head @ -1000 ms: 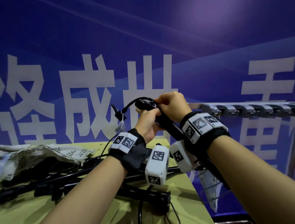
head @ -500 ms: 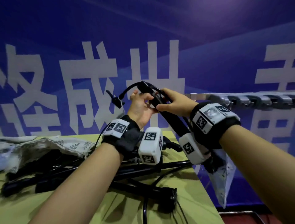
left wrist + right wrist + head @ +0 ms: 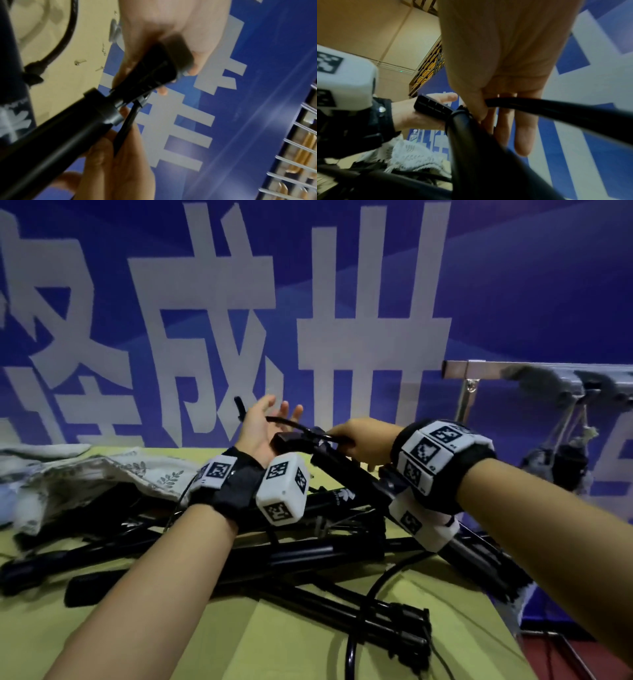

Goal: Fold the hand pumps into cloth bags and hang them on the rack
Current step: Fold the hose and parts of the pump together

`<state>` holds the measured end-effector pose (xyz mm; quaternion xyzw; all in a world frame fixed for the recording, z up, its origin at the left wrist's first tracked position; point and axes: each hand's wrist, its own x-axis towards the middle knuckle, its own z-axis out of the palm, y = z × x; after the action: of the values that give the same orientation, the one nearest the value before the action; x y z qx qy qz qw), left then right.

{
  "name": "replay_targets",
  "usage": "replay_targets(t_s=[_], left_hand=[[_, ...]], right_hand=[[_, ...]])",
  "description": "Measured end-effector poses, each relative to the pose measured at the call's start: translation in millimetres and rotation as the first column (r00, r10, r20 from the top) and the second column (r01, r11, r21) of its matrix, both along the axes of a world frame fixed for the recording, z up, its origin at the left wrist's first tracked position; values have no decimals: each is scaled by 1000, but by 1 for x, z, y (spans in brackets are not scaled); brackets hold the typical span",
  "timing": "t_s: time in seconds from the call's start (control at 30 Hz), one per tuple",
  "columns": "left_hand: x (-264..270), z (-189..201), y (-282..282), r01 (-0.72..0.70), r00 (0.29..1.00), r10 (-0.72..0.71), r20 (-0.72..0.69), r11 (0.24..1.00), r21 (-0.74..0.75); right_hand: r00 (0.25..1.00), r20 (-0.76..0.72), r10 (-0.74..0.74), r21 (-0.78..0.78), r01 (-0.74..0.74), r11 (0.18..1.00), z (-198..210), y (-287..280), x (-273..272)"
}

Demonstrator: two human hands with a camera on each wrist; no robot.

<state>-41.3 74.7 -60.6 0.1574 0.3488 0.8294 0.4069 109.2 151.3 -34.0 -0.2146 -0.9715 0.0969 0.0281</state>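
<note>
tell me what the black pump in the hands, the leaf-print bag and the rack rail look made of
Black hand pump: looks like plastic, semi-matte with a dull sheen; the barrel could be painted metal. Leaf-print cloth bag: woven fabric, soft and crumpled. Silver rack rail: metal, shiny, with a screw.

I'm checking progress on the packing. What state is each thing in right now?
Held pump: raised over the table, not bagged.
Right hand: grips its handle end.
Left hand: fingers spread, hose across palm.
Other pumps: piled loose on the table.
Cloth bags: crumpled, lying flat.
Bag on rack: hanging.
</note>
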Motion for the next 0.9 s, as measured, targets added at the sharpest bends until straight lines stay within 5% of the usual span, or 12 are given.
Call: replay_targets(t_s=[0.17, 0.33, 0.5, 0.63, 0.9], left_hand=[[-15, -22, -5, 46, 999, -50, -8, 956, -289], [-24, -29, -1, 23, 1000, -19, 16, 960, -281], [-32, -40, 6, 38, 999, -41, -3, 936, -349], [-38, -44, 6, 54, 994, -88, -60, 903, -426], [-51, -55, 7, 38, 984, -124, -126, 848, -529]], right_hand=[[976, 202, 78, -165, -45, 985, -8, 9, -31], [949, 313, 42, -429, 101, 898, 10, 40, -49], [937, 311, -157, -207, 228, 951, 8, 89, -83], [836, 481, -263, 39, 280, 959, -15, 116, -109], [767, 603, -219, 97, 202, 975, -42, 126, -175]])
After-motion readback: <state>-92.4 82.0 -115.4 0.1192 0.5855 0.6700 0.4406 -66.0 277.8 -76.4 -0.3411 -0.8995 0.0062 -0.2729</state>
